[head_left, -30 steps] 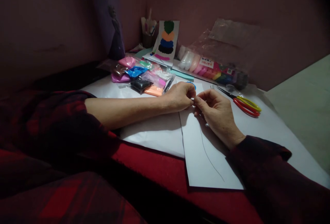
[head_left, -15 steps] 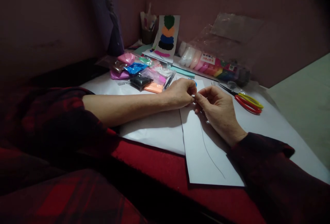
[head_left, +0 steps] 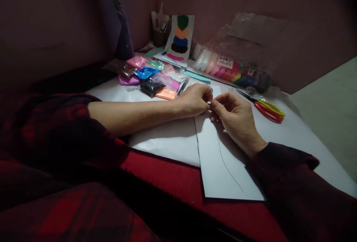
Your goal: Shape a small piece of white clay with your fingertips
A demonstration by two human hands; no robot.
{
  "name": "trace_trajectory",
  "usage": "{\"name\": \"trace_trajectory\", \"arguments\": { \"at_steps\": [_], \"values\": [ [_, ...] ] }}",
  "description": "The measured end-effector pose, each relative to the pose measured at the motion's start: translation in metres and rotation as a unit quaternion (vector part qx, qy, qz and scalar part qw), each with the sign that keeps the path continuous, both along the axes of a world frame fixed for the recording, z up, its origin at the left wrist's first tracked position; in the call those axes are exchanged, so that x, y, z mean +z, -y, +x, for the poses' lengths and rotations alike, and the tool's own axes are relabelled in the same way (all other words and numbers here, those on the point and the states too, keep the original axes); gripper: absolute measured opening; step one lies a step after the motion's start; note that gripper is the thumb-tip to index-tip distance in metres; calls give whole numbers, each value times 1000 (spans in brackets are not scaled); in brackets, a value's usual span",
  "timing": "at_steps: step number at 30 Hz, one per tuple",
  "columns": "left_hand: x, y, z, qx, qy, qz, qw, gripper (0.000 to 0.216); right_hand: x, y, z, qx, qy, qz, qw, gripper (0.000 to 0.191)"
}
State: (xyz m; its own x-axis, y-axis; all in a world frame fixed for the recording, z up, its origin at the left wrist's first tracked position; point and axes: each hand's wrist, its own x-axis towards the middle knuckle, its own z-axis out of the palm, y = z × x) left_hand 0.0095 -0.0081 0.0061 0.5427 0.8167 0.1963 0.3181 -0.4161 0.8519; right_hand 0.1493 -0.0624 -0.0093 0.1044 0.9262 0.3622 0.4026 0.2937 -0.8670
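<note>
My left hand (head_left: 193, 102) and my right hand (head_left: 235, 117) meet fingertip to fingertip over a white sheet of paper (head_left: 220, 160) that bears a thin curved pencil line. Both hands are closed in a pinch on something small that I cannot make out. A bit of blue (head_left: 211, 90) shows just behind my left fingers. Both forearms rest on the table, in dark red plaid sleeves.
Red and yellow scissors (head_left: 266, 109) lie right of my hands. Several small clay packets (head_left: 152, 79) lie behind my left hand. A clear bag of coloured clay sticks (head_left: 231, 71) and a card with coloured blobs (head_left: 180, 37) stand by the wall. A red cloth (head_left: 173, 186) covers the near edge.
The view has tilted slightly, so things sit a little higher in the picture. My hands stay pinched together in the same spot on the paper.
</note>
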Motion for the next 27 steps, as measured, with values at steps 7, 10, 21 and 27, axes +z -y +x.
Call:
{"name": "trace_trajectory", "arguments": {
  "at_steps": [7,10,21,27],
  "values": [
    [-2,-1,0,-3,2,11,1000,7,-1,-1,0,6,-4,4,1000,14],
    [-2,-2,0,-6,-1,16,1000,8,-1,-1,0,4,-4,4,1000,14],
    [-2,-2,0,-3,0,15,1000,8,0,0,0,-2,3,-5,1000,13],
    [-2,-2,0,-1,2,11,1000,8,-1,0,0,0,3,1,1000,16]
  ]
}}
